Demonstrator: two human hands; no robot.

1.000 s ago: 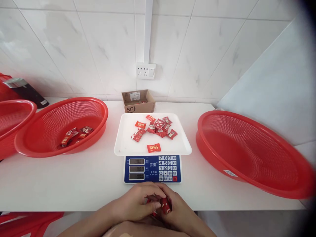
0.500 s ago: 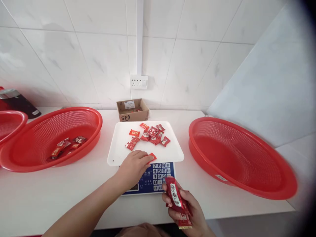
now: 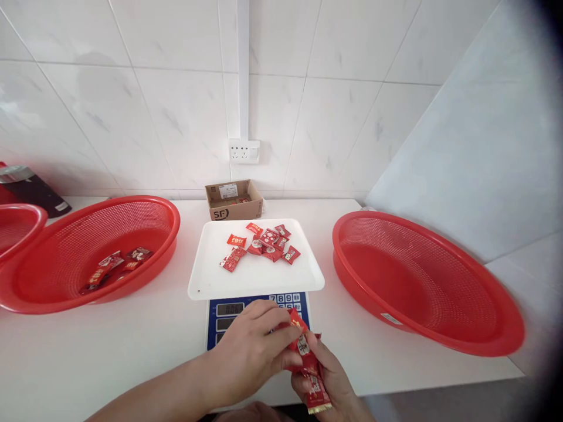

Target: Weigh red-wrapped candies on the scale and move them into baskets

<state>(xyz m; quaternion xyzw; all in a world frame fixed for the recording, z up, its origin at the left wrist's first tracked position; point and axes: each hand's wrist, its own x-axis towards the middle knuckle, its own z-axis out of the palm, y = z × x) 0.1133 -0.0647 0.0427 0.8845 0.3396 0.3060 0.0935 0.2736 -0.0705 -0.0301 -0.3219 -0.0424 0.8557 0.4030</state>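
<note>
Close in front of the scale, my left hand (image 3: 259, 337) is closed with its fingertips on a small red wrapped candy (image 3: 298, 320). It meets my right hand (image 3: 333, 370), which is wrapped round several red wrapped candies (image 3: 315, 391); the fingers partly hide them. Beyond my hands, a white tray (image 3: 259, 286) rests on a blue-panelled digital scale (image 3: 212, 325). A loose group of red wrapped candies (image 3: 269, 238) lies on the tray's far half. My left hand covers part of the keypad and display panel.
A red perforated basket (image 3: 169, 234) with several packets stands at left, overlapping another red basket (image 3: 38, 218). To the right is a large red basket (image 3: 347, 264). Behind the tray sits a cardboard box (image 3: 240, 211), near a wall socket (image 3: 244, 151). A dark bottle (image 3: 35, 190) lies far left.
My left hand has lifted a small red candy off the tray's near edge and carried it down and right to my right hand. My right hand still holds its candies.
</note>
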